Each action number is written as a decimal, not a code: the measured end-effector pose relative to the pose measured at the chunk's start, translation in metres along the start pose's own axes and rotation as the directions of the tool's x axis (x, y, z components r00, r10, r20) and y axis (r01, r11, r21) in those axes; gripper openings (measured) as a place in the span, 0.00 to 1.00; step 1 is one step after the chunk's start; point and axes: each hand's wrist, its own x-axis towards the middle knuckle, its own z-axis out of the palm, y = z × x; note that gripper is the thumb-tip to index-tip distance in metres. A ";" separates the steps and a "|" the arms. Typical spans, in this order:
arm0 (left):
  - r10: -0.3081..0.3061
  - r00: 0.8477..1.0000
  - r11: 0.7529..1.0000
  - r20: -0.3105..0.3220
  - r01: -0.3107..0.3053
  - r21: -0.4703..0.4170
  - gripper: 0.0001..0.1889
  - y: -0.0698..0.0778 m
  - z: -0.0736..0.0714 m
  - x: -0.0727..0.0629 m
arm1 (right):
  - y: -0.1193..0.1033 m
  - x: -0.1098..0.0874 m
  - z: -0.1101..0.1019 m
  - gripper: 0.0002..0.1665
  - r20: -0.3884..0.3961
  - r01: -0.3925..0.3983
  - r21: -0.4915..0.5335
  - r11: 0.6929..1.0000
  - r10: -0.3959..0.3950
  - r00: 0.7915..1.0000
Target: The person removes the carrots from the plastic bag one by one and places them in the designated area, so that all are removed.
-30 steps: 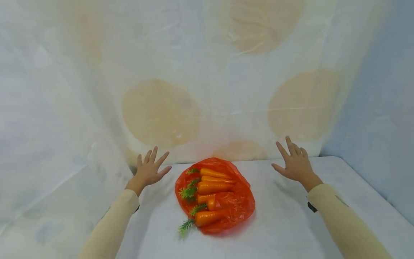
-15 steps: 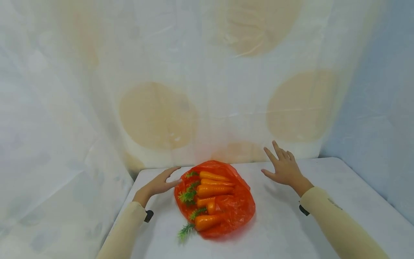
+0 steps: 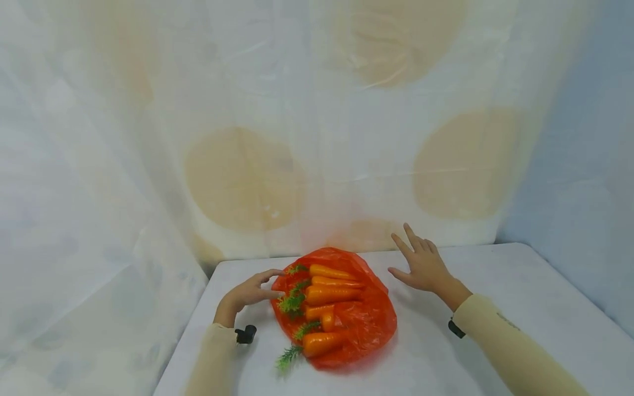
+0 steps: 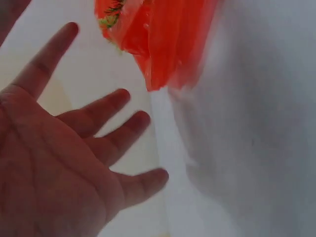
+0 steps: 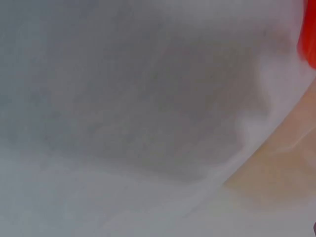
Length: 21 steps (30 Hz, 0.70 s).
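A red plastic bag [image 3: 369, 324] lies on the white table, with several orange carrots [image 3: 332, 295] on and partly inside it. Their green leafy tops [image 3: 292, 304] point left, and one top sticks out past the bag's front left edge. At the bag's left rim is my left hand [image 3: 250, 291], thumb and fingers spread apart around nothing, fingertips overlapping the rim in the head view. The left wrist view shows its palm [image 4: 54, 168] with the fingers extended beside the bag [image 4: 168, 44]. To the right of the bag hovers my right hand [image 3: 423, 267], fingers spread, holding nothing.
The white table [image 3: 446, 357] has its back edge just behind the bag. A pale sheet with tan round spots [image 3: 242, 179] hangs behind it, and more sheeting rises at both sides. Black wrist straps [image 3: 245, 334] show below the sleeves.
My left hand has come down and right from the table's left side to the bag's left rim. My right hand has drifted left and slightly lower, nearer the bag. The carrots stay in place.
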 end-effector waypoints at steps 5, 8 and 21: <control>-0.026 0.999 0.999 -0.040 0.025 -0.027 0.26 -0.006 0.013 -0.003 | -0.017 0.001 0.002 0.54 0.036 0.027 0.043 0.999 -0.029 0.999; -0.068 0.996 0.998 -0.065 0.068 -0.014 0.29 -0.010 0.020 -0.008 | -0.026 0.002 0.002 0.54 0.027 0.058 0.059 0.997 -0.060 0.998; -0.047 0.983 0.922 -0.178 0.112 0.371 0.15 -0.003 0.032 -0.003 | -0.055 0.004 -0.002 0.53 -0.007 0.102 0.099 0.990 -0.102 0.995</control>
